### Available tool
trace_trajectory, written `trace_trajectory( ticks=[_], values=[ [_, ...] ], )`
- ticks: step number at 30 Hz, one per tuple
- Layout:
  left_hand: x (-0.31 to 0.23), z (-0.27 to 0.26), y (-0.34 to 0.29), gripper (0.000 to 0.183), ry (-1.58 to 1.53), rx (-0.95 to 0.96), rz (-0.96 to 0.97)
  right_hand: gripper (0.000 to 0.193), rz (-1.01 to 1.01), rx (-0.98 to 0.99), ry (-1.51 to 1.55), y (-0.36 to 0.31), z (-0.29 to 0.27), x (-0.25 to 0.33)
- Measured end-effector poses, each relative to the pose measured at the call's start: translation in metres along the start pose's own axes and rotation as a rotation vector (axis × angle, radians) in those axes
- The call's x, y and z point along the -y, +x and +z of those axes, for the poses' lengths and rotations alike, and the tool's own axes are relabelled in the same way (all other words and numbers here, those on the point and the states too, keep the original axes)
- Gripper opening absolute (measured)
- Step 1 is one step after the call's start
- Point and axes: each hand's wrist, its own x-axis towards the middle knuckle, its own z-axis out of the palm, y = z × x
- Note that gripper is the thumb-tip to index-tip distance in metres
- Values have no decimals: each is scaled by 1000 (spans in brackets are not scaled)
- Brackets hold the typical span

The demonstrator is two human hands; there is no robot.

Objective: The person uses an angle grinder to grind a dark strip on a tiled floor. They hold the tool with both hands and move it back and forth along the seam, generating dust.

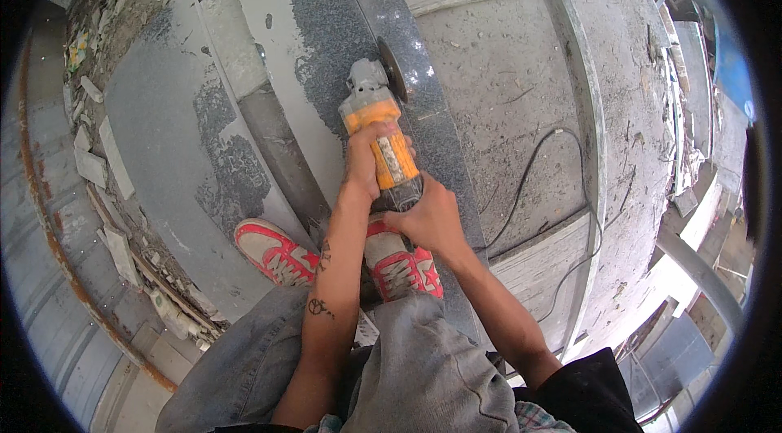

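Note:
Both my hands hold an orange angle grinder (376,115) with a grey gear head. My left hand (363,158) is wrapped round the middle of its orange body. Behind it my right hand (430,217) grips the dark rear end. The cutting disc (392,69) stands on edge over a dark speckled stone slab (346,5), close to a thin straight line along it. Whether the disc touches the stone, or spins, I cannot tell. Pale dust covers much of the slab's left part. My right shoe (401,263) rests on the slab's near end.
Another dusty slab (163,136) lies to the left, with my other shoe (277,252) at its edge. A black cord (529,162) loops over the dusty ground on the right. A long metal rail (580,66) runs beyond it. Broken stone pieces (91,166) line the far left.

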Motion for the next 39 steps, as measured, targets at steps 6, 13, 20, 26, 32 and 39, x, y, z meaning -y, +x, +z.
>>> trace_trajectory(
  ticks=[6,13,20,26,32,39],
  values=[
    [-2,1,2,36,11,-45,-1,56,0,3,-16,3,-1,1],
    [17,-2,-16,36,24,-56,-30,57,34,16,51,-17,2,-11],
    [20,3,-21,36,43,-74,-36,56,76,12,4,-21,2,-16],
    [23,2,-23,37,51,-66,-35,56,83,24,21,-25,0,-14],
    [13,-1,-10,38,20,-29,-5,59,26,6,-45,-13,1,-8],
    [-4,4,2,38,-9,-23,-2,58,4,11,-3,3,0,1]
  ],
)
